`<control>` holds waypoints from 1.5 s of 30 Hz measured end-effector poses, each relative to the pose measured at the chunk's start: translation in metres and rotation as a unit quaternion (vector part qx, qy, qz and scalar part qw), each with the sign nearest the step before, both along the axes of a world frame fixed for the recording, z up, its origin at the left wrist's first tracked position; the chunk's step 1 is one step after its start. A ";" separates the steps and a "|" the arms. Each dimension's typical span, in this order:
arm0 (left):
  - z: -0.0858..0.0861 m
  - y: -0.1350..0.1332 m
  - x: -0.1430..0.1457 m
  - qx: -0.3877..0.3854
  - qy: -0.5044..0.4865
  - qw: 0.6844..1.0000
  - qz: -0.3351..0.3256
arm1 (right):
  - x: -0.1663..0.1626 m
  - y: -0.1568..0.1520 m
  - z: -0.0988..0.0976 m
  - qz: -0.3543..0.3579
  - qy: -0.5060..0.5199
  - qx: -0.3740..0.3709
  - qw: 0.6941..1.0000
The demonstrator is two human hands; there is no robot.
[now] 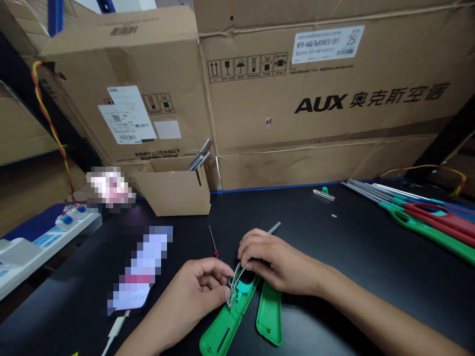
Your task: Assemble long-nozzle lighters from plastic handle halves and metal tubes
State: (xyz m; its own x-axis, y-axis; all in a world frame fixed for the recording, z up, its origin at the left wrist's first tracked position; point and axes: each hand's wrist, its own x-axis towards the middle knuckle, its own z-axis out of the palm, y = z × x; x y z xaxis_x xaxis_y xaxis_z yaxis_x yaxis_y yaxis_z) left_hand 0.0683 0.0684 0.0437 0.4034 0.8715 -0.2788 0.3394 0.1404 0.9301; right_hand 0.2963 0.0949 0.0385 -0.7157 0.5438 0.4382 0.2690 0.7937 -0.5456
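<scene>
A green plastic handle shell (222,324) lies open on the black table (352,257), with thin white wires (236,273) and small inner parts at its upper end. My left hand (196,291) is closed, pinching that upper end of the shell. My right hand (272,259) is curled over the wires and a metal tube (274,227) that sticks out behind it. The other green shell half (270,311) lies flat just right of the first. A small red-handled screwdriver (213,242) rests on the table just behind my hands.
A small open cardboard box (174,190) with metal tubes stands behind. Large cardboard cartons (315,99) wall off the back. Several long green and red lighters (426,217) lie at the right. A power strip (44,237) and a blurred flat object (141,269) with a white cable sit at the left.
</scene>
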 end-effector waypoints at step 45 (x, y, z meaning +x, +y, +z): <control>-0.003 -0.010 0.004 0.091 0.074 0.993 0.024 | -0.013 -0.009 -0.008 0.024 0.022 -0.005 0.999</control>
